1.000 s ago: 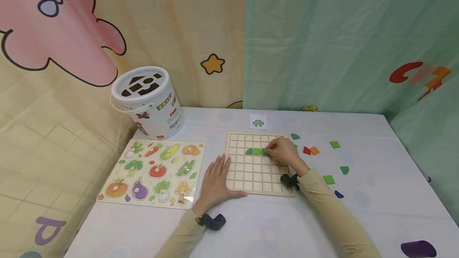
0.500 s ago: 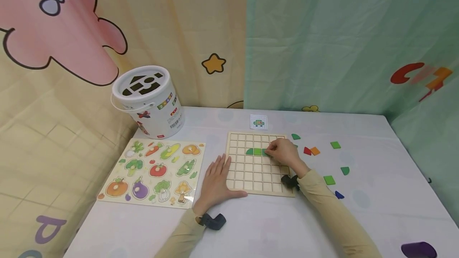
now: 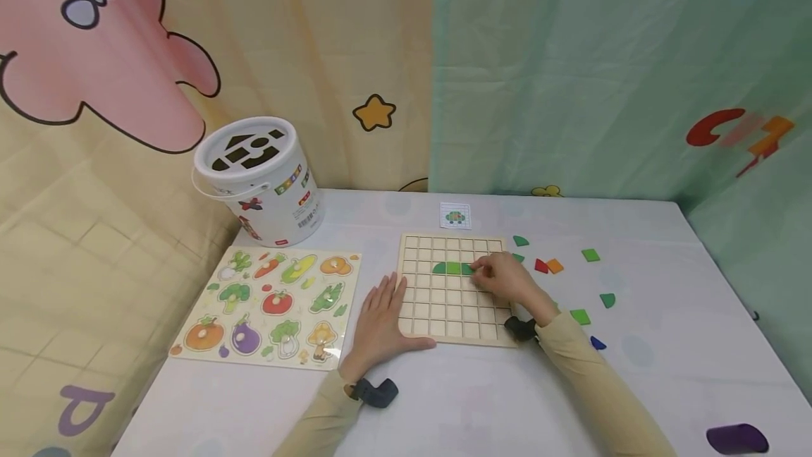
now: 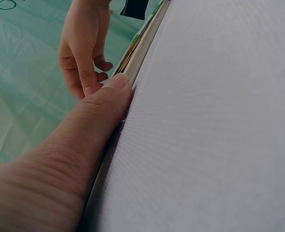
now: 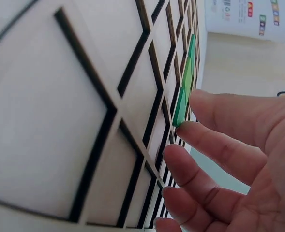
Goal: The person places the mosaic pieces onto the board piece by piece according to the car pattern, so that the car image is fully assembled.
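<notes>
Edged slightly rightward since the earlier frame, the right hand hangs over the board, thumb and forefinger loosely bent and apart at the right green piece; whether they touch it I cannot tell. Leftmost stand the bucket and vegetable puzzle, then the left hand, spread, thumb along the board's near edge. On the board's grid, left green piece, green square and right green piece form one row; loose pieces lie farther right.

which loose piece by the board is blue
The blue piece beside the right sleeve, below a green square in the head view; its neighbours are green, red or orange.
</notes>
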`<state>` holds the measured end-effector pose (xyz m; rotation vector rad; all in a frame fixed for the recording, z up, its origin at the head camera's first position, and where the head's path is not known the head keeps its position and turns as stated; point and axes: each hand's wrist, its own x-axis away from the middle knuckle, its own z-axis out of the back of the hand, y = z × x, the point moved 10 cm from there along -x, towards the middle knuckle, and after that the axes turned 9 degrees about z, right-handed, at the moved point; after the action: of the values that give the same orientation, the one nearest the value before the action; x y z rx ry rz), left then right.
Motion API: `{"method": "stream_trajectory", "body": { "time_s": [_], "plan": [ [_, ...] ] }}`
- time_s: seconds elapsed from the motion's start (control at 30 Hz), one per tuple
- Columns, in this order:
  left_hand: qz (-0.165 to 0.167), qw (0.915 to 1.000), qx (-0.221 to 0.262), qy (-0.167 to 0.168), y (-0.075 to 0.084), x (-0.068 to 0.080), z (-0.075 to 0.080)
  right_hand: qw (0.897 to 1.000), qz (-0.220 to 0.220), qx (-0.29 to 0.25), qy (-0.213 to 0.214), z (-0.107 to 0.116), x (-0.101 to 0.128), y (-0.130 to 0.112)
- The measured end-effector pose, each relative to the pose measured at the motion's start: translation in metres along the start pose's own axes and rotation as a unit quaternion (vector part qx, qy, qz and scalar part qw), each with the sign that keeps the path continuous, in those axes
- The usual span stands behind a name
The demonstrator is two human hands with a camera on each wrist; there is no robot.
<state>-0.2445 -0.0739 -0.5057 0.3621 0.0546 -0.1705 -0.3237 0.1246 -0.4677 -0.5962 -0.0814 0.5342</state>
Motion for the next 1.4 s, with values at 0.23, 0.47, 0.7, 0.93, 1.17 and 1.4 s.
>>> {"method": "stream_trajectory", "body": {
  "time_s": [0.23,0.47,0.7,0.93,1.17,1.4],
  "plan": [
    [0.002,1.0,-0.005,0.0,-0.002,0.001,-0.003,1.0,0.016,-0.013,0.013,0.007,0.016,-0.001],
    [0.001,1.0,0.001,0.002,-0.002,0.001,-0.004,0.997,0.018,-0.008,0.081,0.041,0.043,0.012],
    [0.0,1.0,0.0,0.005,-0.002,0.001,-0.002,0.993,-0.03,-0.001,0.115,0.069,0.065,0.04],
    [-0.001,1.0,0.001,0.007,-0.002,0.0,-0.001,0.993,-0.074,0.008,0.09,0.073,0.07,0.058],
    [-0.006,0.9999,0.009,0.01,-0.001,0.0,0.0,0.998,-0.064,-0.013,-0.007,0.052,0.075,0.061],
    [-0.005,0.9999,0.005,0.008,-0.001,0.0,-0.001,0.997,-0.069,-0.019,-0.027,0.042,0.078,0.067]
  ]
}}
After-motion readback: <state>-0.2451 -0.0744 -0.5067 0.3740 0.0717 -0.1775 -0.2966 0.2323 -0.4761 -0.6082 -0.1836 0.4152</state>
